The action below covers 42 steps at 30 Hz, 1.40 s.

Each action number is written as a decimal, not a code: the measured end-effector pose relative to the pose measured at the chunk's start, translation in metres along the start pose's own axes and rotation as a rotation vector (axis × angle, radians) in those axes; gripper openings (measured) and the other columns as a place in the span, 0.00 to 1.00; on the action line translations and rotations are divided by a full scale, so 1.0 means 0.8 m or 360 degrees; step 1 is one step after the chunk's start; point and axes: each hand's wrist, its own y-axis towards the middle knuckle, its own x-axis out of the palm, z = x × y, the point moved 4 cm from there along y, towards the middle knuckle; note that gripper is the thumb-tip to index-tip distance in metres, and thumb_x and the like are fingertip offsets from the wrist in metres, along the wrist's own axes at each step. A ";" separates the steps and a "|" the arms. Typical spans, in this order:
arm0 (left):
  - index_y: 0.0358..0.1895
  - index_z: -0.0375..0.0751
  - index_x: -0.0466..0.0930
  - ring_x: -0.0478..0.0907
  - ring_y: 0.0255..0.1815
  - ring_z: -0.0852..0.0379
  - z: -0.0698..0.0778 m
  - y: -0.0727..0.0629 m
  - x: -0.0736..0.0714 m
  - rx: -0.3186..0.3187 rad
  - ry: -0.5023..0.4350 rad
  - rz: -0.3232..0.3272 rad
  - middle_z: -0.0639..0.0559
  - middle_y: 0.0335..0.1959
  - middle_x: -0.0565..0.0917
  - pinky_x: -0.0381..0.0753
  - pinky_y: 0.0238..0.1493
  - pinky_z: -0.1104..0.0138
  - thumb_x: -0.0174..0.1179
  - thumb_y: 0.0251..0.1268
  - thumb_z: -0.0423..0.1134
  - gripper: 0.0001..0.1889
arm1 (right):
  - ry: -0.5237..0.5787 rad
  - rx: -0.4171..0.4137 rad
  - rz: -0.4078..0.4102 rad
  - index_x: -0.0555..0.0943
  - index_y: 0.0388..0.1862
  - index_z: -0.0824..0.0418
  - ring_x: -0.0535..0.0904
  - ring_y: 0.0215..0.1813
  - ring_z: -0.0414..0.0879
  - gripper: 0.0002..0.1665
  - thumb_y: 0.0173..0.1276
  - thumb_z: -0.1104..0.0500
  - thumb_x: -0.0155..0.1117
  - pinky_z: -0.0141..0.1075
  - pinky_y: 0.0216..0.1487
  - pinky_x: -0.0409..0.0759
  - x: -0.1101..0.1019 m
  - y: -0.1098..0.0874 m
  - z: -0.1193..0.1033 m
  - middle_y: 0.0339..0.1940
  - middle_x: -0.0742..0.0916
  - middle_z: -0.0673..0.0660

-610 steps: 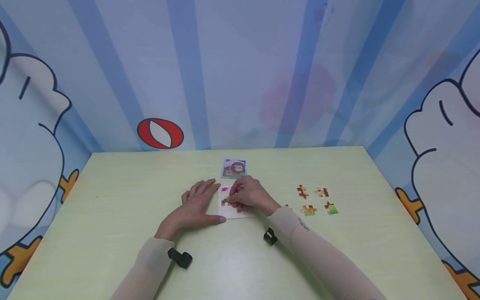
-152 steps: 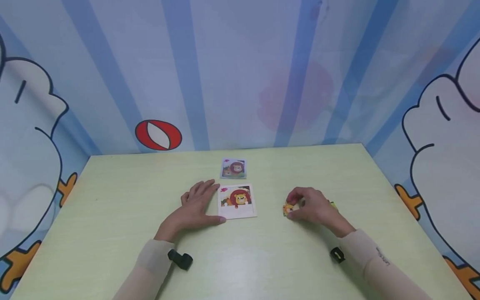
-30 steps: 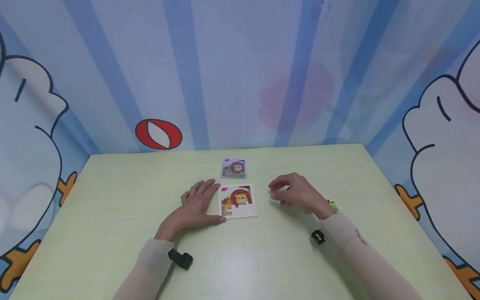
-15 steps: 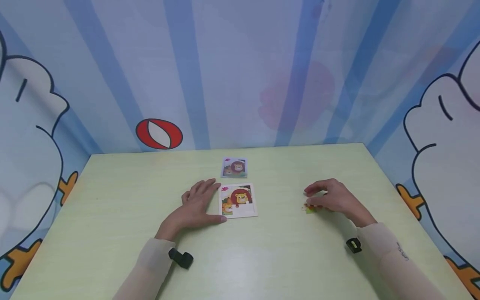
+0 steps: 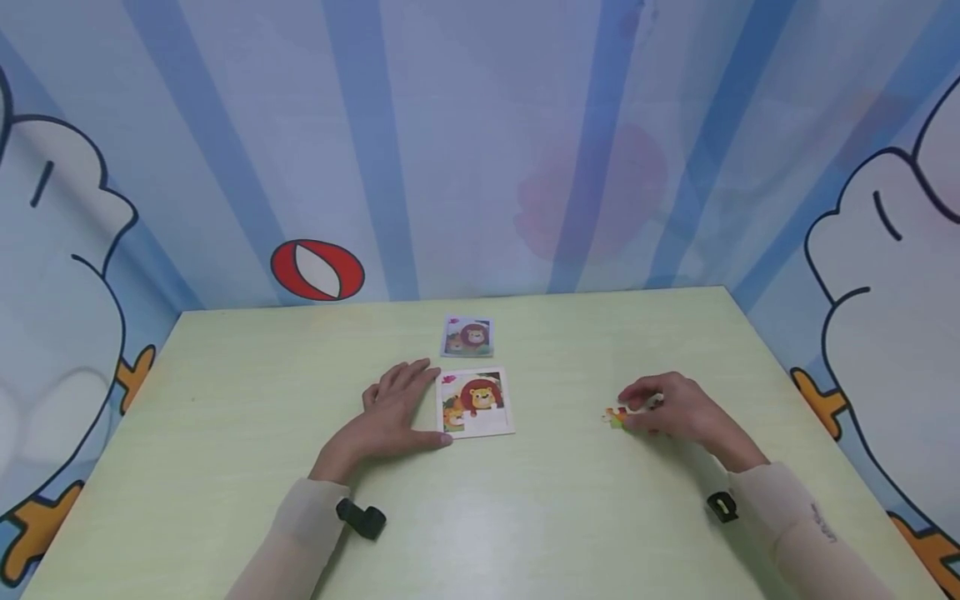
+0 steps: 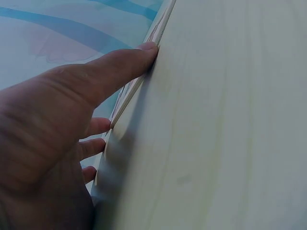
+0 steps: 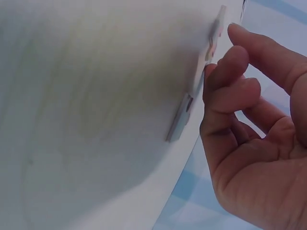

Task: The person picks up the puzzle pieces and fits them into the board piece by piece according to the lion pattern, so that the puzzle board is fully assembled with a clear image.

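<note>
My left hand (image 5: 390, 417) lies spread at the left side of a square puzzle board (image 5: 489, 423), its fingertips by the upper left corner and its thumb at the lower left one. Lion-picture pieces fill the board's upper part and lower left; a white area shows at lower right. My right hand (image 5: 678, 412) is low over the table, thumb and forefinger apart beside an orange-and-green puzzle piece (image 5: 615, 417). In the right wrist view, a flat piece (image 7: 180, 120) and another piece (image 7: 217, 33) lie by the bent fingers, with nothing pinched between thumb and forefinger.
A small card (image 5: 467, 337) with the lion picture lies just beyond the board. The pale wood table (image 5: 480, 517) ends at the back against a blue striped backdrop (image 5: 480, 167), with printed cartoon figures at both sides.
The board has gained several pieces since the oldest frame, the latest at lower left. My right hand has moved away to the right, to the loose pieces. The left hand has kept its place.
</note>
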 end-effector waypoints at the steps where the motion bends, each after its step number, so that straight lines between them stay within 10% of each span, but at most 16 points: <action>1: 0.87 0.50 0.57 0.42 0.90 0.33 0.001 0.000 -0.001 -0.0004 0.0008 -0.0010 0.45 0.91 0.51 0.45 0.80 0.28 0.77 0.56 0.60 0.57 | -0.0014 -0.0005 0.0004 0.87 0.58 0.63 0.81 0.34 0.45 0.22 0.68 0.58 0.79 0.37 0.33 0.82 0.002 0.000 0.000 0.47 0.87 0.59; 14: 0.87 0.51 0.57 0.42 0.91 0.35 0.009 -0.004 -0.004 -0.0051 0.0043 -0.0041 0.46 0.91 0.51 0.46 0.82 0.28 0.77 0.58 0.60 0.56 | -0.0188 -0.0132 0.0092 0.85 0.45 0.58 0.78 0.41 0.47 0.13 0.65 0.59 0.80 0.36 0.37 0.78 0.008 0.002 0.001 0.43 0.87 0.56; 31: 0.87 0.52 0.56 0.42 0.91 0.35 0.005 -0.003 -0.003 -0.0044 0.0052 -0.0028 0.47 0.91 0.51 0.46 0.82 0.28 0.77 0.58 0.61 0.56 | 0.0115 -0.0071 0.0097 0.88 0.52 0.53 0.85 0.42 0.50 0.15 0.72 0.49 0.76 0.40 0.41 0.83 0.019 0.023 -0.016 0.44 0.91 0.57; 42: 0.87 0.52 0.56 0.42 0.91 0.36 0.006 -0.003 -0.003 -0.0046 0.0051 -0.0028 0.47 0.91 0.51 0.46 0.82 0.29 0.77 0.58 0.61 0.56 | 0.0270 -0.0130 -0.0021 0.90 0.49 0.53 0.67 0.21 0.42 0.15 0.69 0.48 0.79 0.34 0.25 0.67 0.047 0.047 -0.065 0.32 0.91 0.60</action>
